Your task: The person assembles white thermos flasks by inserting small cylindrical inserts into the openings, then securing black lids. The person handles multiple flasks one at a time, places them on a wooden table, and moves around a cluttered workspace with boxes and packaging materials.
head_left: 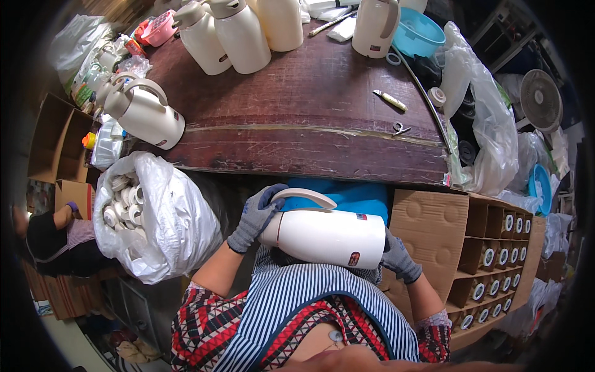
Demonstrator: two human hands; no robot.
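Observation:
A white vacuum jug (328, 239) with a beige handle lies sideways above my lap, its top to the left and its base to the right. My left hand (255, 217), in a grey glove, is closed around the lid end beside the handle. The base is gripped by my right hand (400, 257), gloved alike; the jug hides part of its fingers. Blue cloth (365, 197) shows behind the jug, at the table's near edge. A striped apron (266, 310) covers my front.
More white jugs (242, 37) stand on the dark wooden table (279, 99), with a cutter knife (390, 100) and scissors (400, 129). At left sits a white sack (180, 217) of white parts. A divided carton (465, 282) is at right. Another person (59, 239) is at far left.

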